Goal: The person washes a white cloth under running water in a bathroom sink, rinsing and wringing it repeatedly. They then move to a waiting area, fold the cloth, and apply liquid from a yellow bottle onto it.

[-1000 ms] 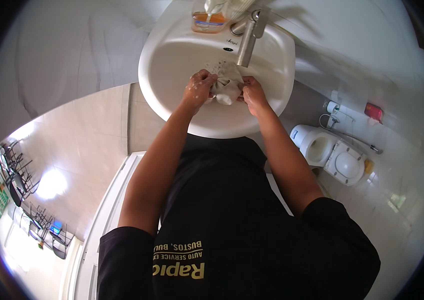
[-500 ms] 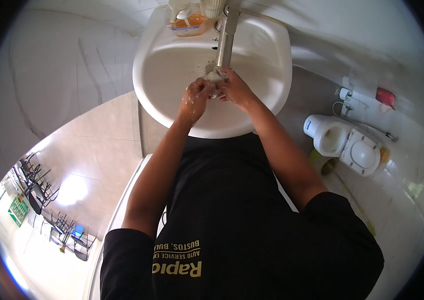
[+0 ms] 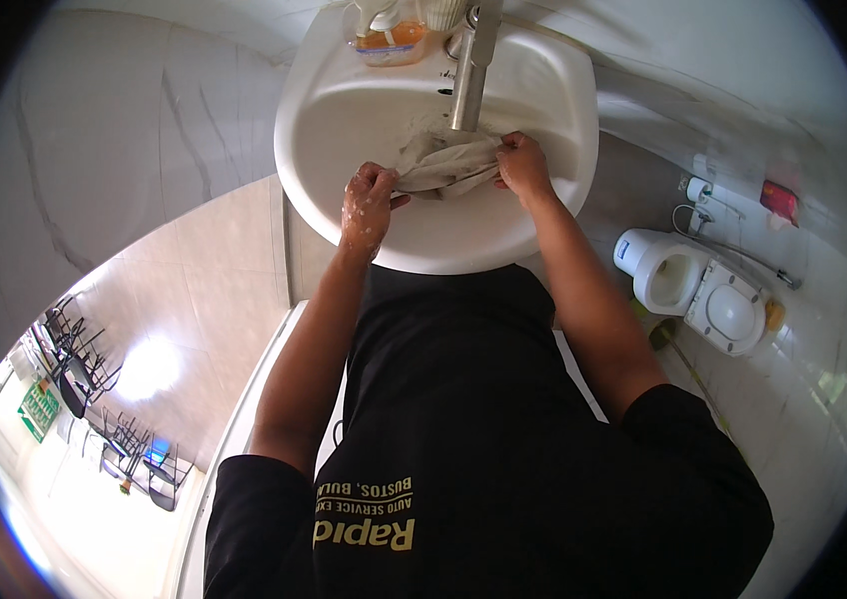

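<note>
Left hand (image 3: 369, 200) and right hand (image 3: 521, 165) grip a wet, crumpled beige cloth (image 3: 446, 165), stretched between them.

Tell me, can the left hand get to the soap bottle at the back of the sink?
Probably yes: the soap bottle stands unblocked behind the basin, but the left hand grips the cloth.

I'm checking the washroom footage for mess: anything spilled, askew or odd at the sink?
Nothing stands out. Both hands, left hand soapy and right hand, stretch a wet cloth under the faucet inside the white sink. No spill shows.
</note>
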`<action>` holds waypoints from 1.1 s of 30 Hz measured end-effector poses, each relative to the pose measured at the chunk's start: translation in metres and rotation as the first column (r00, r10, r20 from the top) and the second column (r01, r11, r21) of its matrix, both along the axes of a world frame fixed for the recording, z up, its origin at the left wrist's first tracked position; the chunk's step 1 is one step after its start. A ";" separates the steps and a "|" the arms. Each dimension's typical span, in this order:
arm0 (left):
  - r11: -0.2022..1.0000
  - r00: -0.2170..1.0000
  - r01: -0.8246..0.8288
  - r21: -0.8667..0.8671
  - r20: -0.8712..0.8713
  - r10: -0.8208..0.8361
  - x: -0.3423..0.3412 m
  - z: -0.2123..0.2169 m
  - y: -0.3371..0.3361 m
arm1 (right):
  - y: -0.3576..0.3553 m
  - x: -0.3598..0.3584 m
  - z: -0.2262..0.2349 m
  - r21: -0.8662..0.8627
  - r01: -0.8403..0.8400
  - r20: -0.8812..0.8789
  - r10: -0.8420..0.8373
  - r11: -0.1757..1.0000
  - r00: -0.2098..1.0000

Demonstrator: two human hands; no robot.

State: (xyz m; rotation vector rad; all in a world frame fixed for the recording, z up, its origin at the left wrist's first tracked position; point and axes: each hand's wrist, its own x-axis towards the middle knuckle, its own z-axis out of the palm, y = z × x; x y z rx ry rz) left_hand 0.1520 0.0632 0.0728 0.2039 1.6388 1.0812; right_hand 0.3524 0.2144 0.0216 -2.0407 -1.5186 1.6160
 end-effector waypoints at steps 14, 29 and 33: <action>0.550 -0.064 0.612 -0.569 -0.729 -0.682 0.003 -0.079 0.040 | -0.013 -0.045 -0.009 0.229 -0.856 0.580 0.641 0.464 0.502; 0.978 0.955 0.195 0.073 0.211 -0.206 -0.020 -0.047 0.069 | -0.007 -0.033 0.015 -0.491 0.083 -0.629 -0.418 0.867 0.656; 0.996 0.952 -0.074 0.057 0.301 0.054 -0.006 -0.071 0.068 | -0.019 -0.029 -0.019 -0.500 0.098 -0.580 -0.416 0.861 0.701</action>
